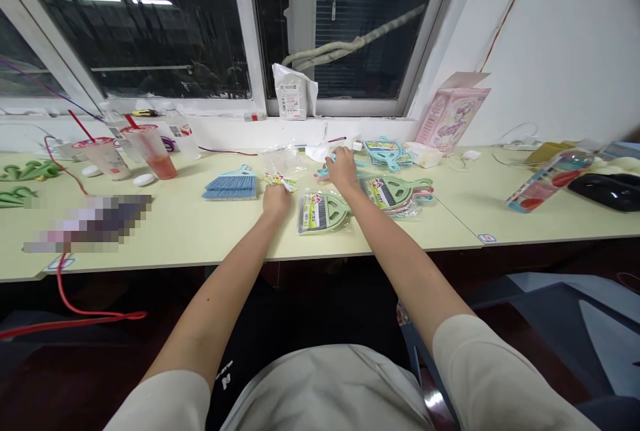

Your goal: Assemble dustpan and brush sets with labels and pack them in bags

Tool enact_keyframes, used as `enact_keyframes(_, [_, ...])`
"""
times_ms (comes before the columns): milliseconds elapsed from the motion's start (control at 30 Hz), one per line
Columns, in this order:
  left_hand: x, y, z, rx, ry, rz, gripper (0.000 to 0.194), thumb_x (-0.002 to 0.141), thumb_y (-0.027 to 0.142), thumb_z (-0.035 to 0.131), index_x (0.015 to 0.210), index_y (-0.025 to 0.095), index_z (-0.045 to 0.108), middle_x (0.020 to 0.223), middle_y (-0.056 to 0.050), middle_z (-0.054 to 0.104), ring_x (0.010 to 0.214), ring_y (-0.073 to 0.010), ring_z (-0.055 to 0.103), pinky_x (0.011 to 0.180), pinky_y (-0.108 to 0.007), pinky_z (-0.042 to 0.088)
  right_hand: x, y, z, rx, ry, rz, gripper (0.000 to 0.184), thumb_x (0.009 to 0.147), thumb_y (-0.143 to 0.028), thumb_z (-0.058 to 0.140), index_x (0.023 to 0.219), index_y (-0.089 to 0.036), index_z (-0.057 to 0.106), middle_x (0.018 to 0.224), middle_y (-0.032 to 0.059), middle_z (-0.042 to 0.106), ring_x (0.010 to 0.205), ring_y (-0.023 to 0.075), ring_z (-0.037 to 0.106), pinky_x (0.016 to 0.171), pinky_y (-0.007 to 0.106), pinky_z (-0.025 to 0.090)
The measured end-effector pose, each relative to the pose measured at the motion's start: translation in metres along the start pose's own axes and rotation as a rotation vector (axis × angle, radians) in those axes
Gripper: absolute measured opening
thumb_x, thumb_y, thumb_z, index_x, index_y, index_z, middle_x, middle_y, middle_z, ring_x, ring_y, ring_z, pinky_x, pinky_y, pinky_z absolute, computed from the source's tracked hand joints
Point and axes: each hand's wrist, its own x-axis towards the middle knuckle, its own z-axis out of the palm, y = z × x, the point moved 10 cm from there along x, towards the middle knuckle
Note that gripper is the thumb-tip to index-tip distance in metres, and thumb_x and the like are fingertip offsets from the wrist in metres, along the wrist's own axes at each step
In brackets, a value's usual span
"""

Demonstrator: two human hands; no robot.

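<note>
My left hand is closed at a yellow-green printed label card, pinching its edge. Left of it lies a blue hand brush with a light-blue handle, out of any wrapping. My right hand reaches farther over the table, its fingers bent round a light-blue plastic handle; the fingers partly hide this piece. Below my right wrist sits a bagged green dustpan and brush set. Another wrapped green set rests to the right, over pinkish ones. Behind it are wrapped light-blue sets.
Crumpled clear plastic wrapping lies behind my left hand. Drink cups stand at the left, near a red cable. A pink box and a leaning bottle are at the right. The table's front edge runs below my hands.
</note>
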Motion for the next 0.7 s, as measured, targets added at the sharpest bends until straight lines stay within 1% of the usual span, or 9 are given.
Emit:
enact_keyframes(100, [-0.002,0.005,-0.003,0.021,0.043,0.038,0.026,0.096,0.017,0.050,0.089,0.018,0.075,0.099,-0.018,0.073,0.115,-0.0355,0.061,0.100,-0.048,0.047,-0.007,-0.002,-0.036,0.123,0.154,-0.028,0.019,0.103,-0.024,0.048,0.117,-0.017,0.060,0.123,0.0183,0.060,0.129,0.0331,0.052,0.116,0.052,0.044])
enact_keyframes(167, [-0.002,0.005,-0.016,0.038,0.142,0.042,0.025,0.097,0.019,0.050,0.096,0.017,0.075,0.108,-0.018,0.073,0.122,-0.0365,0.057,0.104,-0.051,0.044,-0.018,-0.009,-0.056,0.229,0.229,-0.106,0.019,0.104,-0.028,0.047,0.114,-0.019,0.060,0.125,0.0183,0.057,0.133,0.0337,0.052,0.117,0.056,0.044])
enact_keyframes(267, [0.002,-0.004,-0.038,0.052,0.253,0.028,0.027,0.096,0.022,0.051,0.110,0.018,0.073,0.126,-0.020,0.068,0.134,-0.0389,0.049,0.110,-0.056,0.039,-0.035,-0.015,-0.073,0.397,0.289,-0.187,0.021,0.105,-0.035,0.046,0.114,-0.022,0.060,0.138,0.0187,0.049,0.144,0.0345,0.047,0.116,0.058,0.047])
enact_keyframes(367, [0.010,-0.027,-0.057,0.131,0.304,-0.026,0.035,0.095,0.024,0.051,0.125,0.016,0.068,0.142,-0.023,0.060,0.145,-0.0405,0.041,0.118,-0.059,0.031,-0.044,-0.004,-0.077,0.522,0.337,-0.161,0.026,0.106,-0.040,0.045,0.117,-0.024,0.060,0.150,0.0174,0.039,0.148,0.0342,0.044,0.108,0.056,0.055])
enact_keyframes(433, [0.015,-0.048,-0.064,0.215,0.308,-0.110,0.043,0.094,0.026,0.053,0.134,0.013,0.062,0.151,-0.026,0.053,0.151,-0.0426,0.034,0.120,-0.062,0.027,-0.043,0.005,-0.076,0.559,0.355,-0.147,0.027,0.106,-0.042,0.044,0.118,-0.024,0.061,0.151,0.0167,0.039,0.148,0.0337,0.046,0.104,0.055,0.058])
enact_keyframes(500, [0.019,-0.074,-0.063,0.276,0.254,-0.237,0.052,0.092,0.031,0.057,0.138,0.008,0.057,0.153,-0.031,0.051,0.152,-0.0465,0.033,0.118,-0.066,0.027,-0.041,0.010,-0.075,0.576,0.353,-0.159,0.026,0.105,-0.040,0.044,0.117,-0.024,0.061,0.148,0.0162,0.045,0.146,0.0335,0.048,0.106,0.057,0.057])
enact_keyframes(567, [0.020,-0.093,-0.055,0.294,0.184,-0.340,0.056,0.090,0.036,0.060,0.137,0.006,0.057,0.150,-0.034,0.053,0.147,-0.0486,0.040,0.115,-0.065,0.031,-0.040,0.012,-0.074,0.592,0.338,-0.159,0.025,0.105,-0.037,0.043,0.117,-0.024,0.060,0.143,0.0153,0.051,0.145,0.0329,0.049,0.109,0.059,0.054])
enact_keyframes(633, [0.021,-0.101,-0.049,0.284,0.149,-0.392,0.053,0.091,0.040,0.061,0.132,0.007,0.062,0.146,-0.033,0.057,0.142,-0.0476,0.046,0.113,-0.062,0.034,-0.041,0.013,-0.072,0.609,0.319,-0.120,0.025,0.104,-0.033,0.040,0.118,-0.025,0.058,0.139,0.0141,0.056,0.143,0.0319,0.051,0.111,0.061,0.052])
enact_keyframes(700, [0.022,-0.101,-0.047,0.270,0.149,-0.402,0.045,0.093,0.041,0.058,0.124,0.010,0.068,0.142,-0.031,0.061,0.139,-0.0459,0.049,0.112,-0.061,0.035,-0.045,0.013,-0.070,0.634,0.309,-0.065,0.025,0.102,-0.029,0.037,0.115,-0.025,0.057,0.135,0.0133,0.060,0.138,0.0307,0.055,0.110,0.060,0.053])
